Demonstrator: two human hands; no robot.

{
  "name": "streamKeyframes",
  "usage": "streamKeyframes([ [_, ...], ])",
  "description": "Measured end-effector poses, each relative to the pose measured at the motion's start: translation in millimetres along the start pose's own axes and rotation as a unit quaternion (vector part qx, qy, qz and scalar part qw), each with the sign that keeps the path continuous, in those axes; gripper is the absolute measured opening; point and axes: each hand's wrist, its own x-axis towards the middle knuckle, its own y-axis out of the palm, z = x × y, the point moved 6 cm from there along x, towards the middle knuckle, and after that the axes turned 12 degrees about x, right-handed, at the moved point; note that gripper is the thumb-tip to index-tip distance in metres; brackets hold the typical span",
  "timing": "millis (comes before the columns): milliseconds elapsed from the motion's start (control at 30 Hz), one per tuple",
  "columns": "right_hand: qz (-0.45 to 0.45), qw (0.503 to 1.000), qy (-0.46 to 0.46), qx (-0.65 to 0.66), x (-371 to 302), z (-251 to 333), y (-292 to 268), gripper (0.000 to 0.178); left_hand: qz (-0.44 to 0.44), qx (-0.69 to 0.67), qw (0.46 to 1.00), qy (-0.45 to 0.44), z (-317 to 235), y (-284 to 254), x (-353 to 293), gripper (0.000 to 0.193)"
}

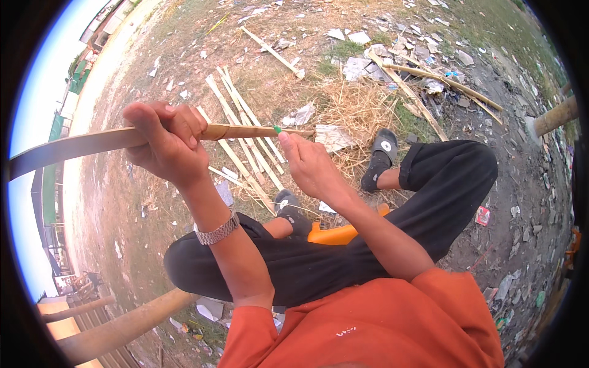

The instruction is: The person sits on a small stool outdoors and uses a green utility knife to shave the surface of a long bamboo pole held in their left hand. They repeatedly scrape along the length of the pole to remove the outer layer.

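A long, split bamboo strip [236,131] runs across in front of me, from the far left to a narrower end at the middle. My left hand [165,140] is wrapped round its wider part, thumb up. Close to the narrow end is my right hand [310,164], its fingers curled in and the thumb pressed forward. A small green bit [277,129] shows at that thumb, against the strip. What the right fingers hold below it is hidden. Several pale bamboo strips [236,113] lie on the ground beyond my hands.
Straw-like shavings [359,107] and a flat pale piece [333,138] lie by my right shoe [385,150]. An orange plastic thing [331,234] is under my legs. Poles [442,78] rest on the rubble at far right; a thick bamboo pole [132,325] slants at lower left.
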Motion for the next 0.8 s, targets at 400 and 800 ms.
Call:
streamKeyframes([
  [400,-0.030,0.991,-0.088,-0.091,11.9,-40.2,41.5,0.036,-0.062,0.026,0.997,-0.023,2.8,-21.2,3.8,0.044],
  [800,-0.038,0.971,0.170,-0.163,1.1,-163.6,-15.5,0.054,-0.098,0.035,0.994,-0.019,5.8,-30.0,6.8,0.042],
])
